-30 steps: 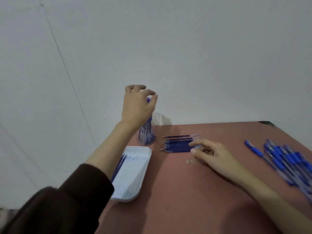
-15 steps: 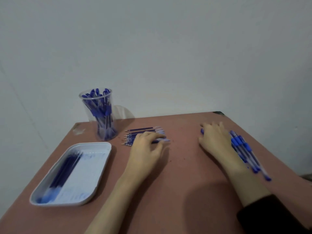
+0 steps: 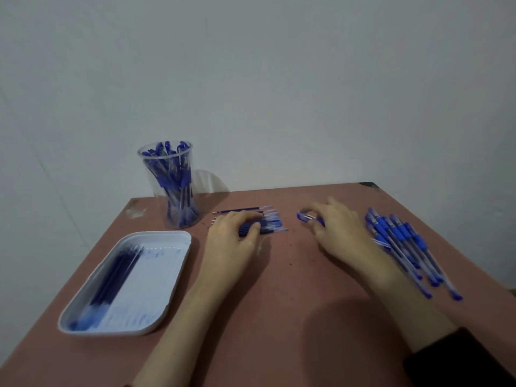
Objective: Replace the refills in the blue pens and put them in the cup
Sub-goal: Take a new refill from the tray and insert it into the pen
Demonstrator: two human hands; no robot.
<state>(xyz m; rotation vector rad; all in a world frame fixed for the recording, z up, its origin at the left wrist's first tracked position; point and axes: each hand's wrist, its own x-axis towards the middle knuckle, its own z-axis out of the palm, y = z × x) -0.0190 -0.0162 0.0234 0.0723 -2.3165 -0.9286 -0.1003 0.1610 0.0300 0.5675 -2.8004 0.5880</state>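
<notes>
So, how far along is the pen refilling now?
Done: the cup holds many blue pens. In hand: the right hand grips one pen, the left hand pinches the refills. Left: the pile of pens beside the right wrist.

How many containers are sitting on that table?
2. A clear cup of blue pens stands at the back left. A white tray holding refills lies in front of it. None appears hidden.
</notes>
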